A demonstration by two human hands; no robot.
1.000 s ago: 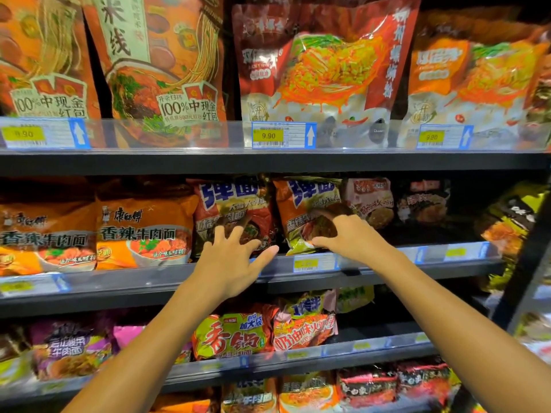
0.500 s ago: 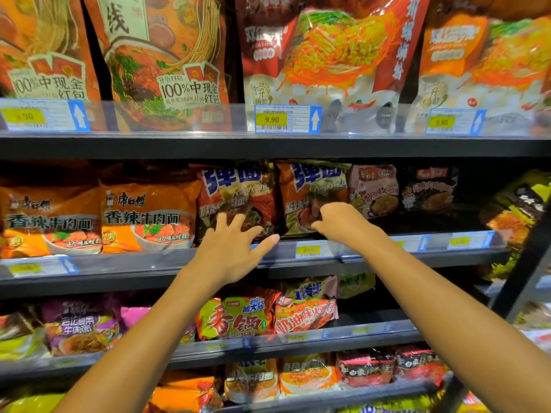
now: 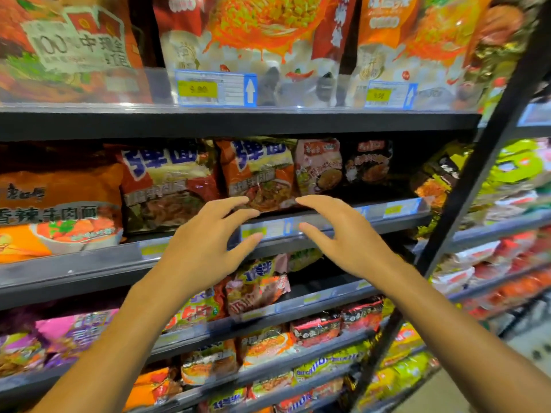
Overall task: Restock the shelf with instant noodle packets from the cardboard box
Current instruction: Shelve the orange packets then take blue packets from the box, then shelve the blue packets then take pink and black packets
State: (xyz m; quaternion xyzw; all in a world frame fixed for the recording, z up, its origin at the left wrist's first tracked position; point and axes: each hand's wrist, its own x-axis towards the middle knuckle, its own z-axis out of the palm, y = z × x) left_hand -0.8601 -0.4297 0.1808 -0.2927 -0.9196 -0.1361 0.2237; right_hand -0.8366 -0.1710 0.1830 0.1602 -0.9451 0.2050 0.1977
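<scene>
On the middle shelf (image 3: 89, 263) stand two red-and-gold noodle packets with blue lettering, a left one (image 3: 168, 186) and a right one (image 3: 259, 174). Both of my hands hover just in front of that shelf's rail, below the right packet. My left hand (image 3: 205, 245) has its fingers spread and relaxed and holds nothing. My right hand (image 3: 343, 234) faces it, fingers loosely bent, also empty. Neither hand touches a packet. The cardboard box is out of view.
Orange beef-noodle packets (image 3: 56, 210) fill the shelf's left; a pink packet (image 3: 319, 165) and a dark packet (image 3: 368, 162) sit further right, set back. Big pouches (image 3: 253, 40) line the shelf above. A black upright post (image 3: 465, 186) divides off the neighbouring bay.
My right hand has let go of the right packet and drawn back from the shelf. My left hand has shifted right and back too. The view has swung left and closer.
</scene>
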